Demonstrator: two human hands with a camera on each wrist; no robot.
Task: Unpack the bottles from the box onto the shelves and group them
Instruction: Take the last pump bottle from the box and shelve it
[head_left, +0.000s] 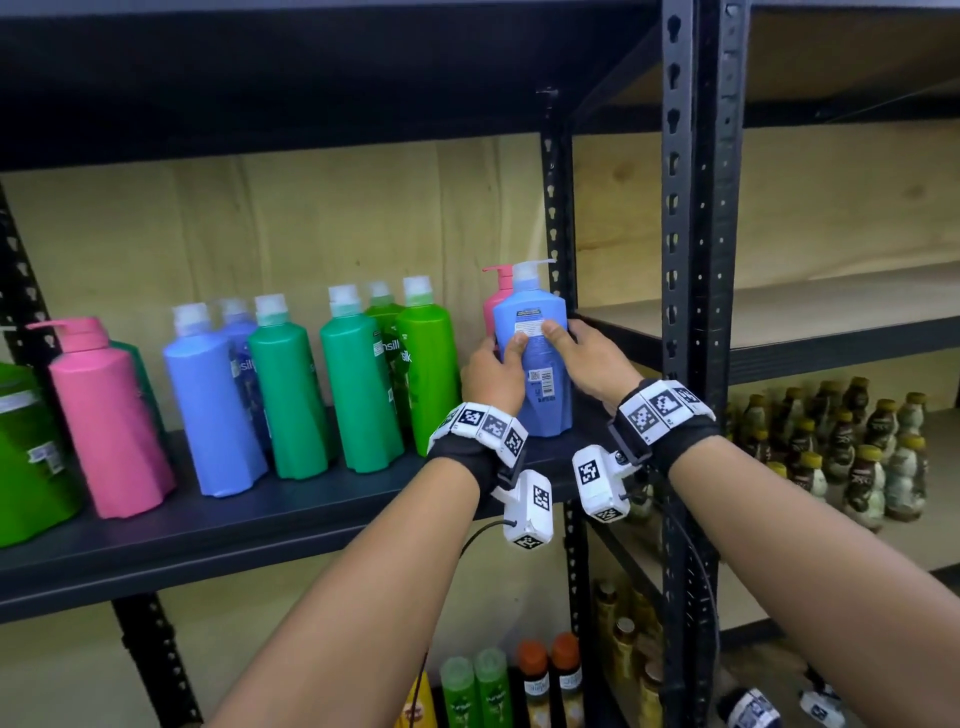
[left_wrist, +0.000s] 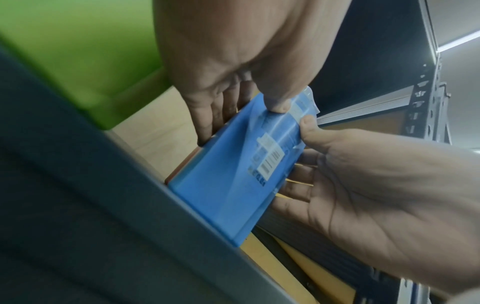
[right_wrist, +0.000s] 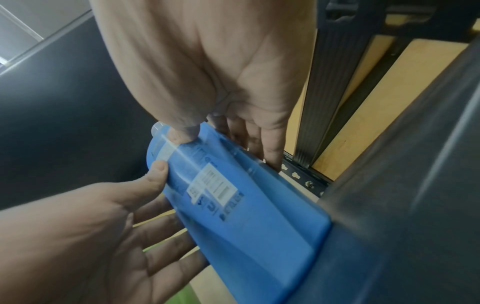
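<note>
A blue pump bottle stands upright at the right end of the black shelf, its back label and barcode facing me. My left hand grips its left side and my right hand its right side, both thumbs pressed on the label. The left wrist view shows the blue bottle between my left hand and right hand. In the right wrist view the blue bottle has my right hand above and my left hand below. A pink pump bottle stands right behind it.
Left along the shelf stand bright green bottles, teal bottles, blue bottles and a pink pump bottle. A black upright post is close on the right. Brown drink bottles fill the neighbouring rack; small bottles sit below.
</note>
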